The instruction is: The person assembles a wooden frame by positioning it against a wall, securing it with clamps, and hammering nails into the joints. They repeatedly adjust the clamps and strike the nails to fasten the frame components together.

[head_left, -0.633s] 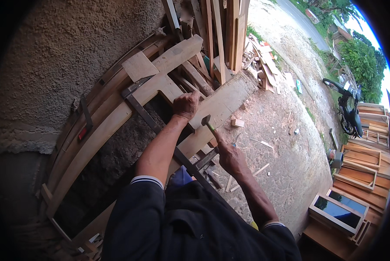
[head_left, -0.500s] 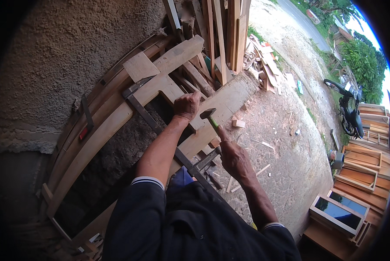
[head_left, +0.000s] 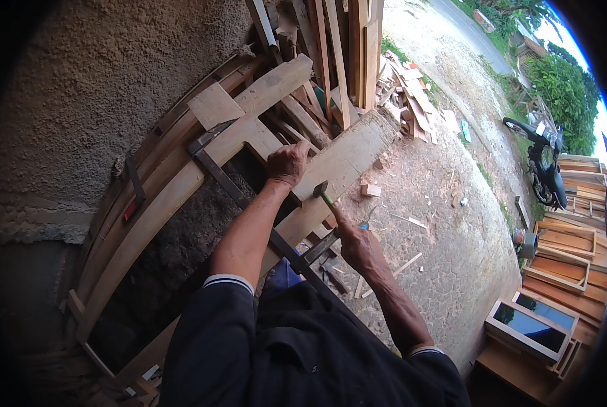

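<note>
My right hand (head_left: 361, 247) is wrapped round the handle of a hammer (head_left: 322, 191). Its head is at the near edge of a wide wooden board (head_left: 357, 150). My left hand (head_left: 287, 164) is closed in a fist beside that board's left end, over the wooden frame; whatever it grips is hidden. The frame has a long curved rail (head_left: 143, 237) sweeping down to the left. A dark metal bar clamp (head_left: 230, 186) lies diagonally across it, passing under my left forearm. Close to the clamp's far end rests a short wooden block (head_left: 215, 106).
A rough wall (head_left: 113, 88) rises at the left. Upright planks (head_left: 357, 54) and a scrap wood pile (head_left: 412, 95) stand at the far side. Offcuts, including a small block (head_left: 370, 190), lie on the ground. A motorcycle (head_left: 546, 163) and wooden frames with glass (head_left: 530, 325) are at the right.
The hammer head has come down toward me to the board's near edge, and my right hand has shifted slightly left and away. My left fist stays almost in place.
</note>
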### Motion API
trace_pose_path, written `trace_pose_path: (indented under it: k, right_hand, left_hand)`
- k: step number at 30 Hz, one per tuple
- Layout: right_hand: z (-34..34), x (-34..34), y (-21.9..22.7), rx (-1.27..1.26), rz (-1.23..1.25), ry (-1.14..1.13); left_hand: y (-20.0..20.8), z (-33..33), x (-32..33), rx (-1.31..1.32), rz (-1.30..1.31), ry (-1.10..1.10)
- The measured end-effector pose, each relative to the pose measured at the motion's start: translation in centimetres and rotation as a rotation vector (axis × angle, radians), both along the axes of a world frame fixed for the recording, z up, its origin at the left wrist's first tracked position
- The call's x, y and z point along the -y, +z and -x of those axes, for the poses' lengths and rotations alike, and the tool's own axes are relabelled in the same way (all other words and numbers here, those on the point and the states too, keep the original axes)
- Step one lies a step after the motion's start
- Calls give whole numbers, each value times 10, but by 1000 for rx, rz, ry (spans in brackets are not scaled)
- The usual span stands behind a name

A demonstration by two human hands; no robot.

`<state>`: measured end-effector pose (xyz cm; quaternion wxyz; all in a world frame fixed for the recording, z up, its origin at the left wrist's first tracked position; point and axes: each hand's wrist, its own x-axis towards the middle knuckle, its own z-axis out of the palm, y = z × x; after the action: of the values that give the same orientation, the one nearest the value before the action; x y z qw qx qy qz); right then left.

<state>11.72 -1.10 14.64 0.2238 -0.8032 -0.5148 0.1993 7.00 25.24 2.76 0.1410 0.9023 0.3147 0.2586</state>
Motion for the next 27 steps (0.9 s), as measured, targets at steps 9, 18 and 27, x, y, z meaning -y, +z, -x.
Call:
trace_pose_path:
  k: [9, 18, 27]
  right_hand:
    - [0, 11, -21, 37, 228, 25]
    - [1, 17, -36, 51, 127, -13]
    - [9, 21, -36, 53, -86, -32]
  left_hand:
    - [-7, 1, 4, 18, -9, -3]
    - [-4, 1, 3, -16, -11, 8]
    - [-1, 2, 3, -6, -7, 6]
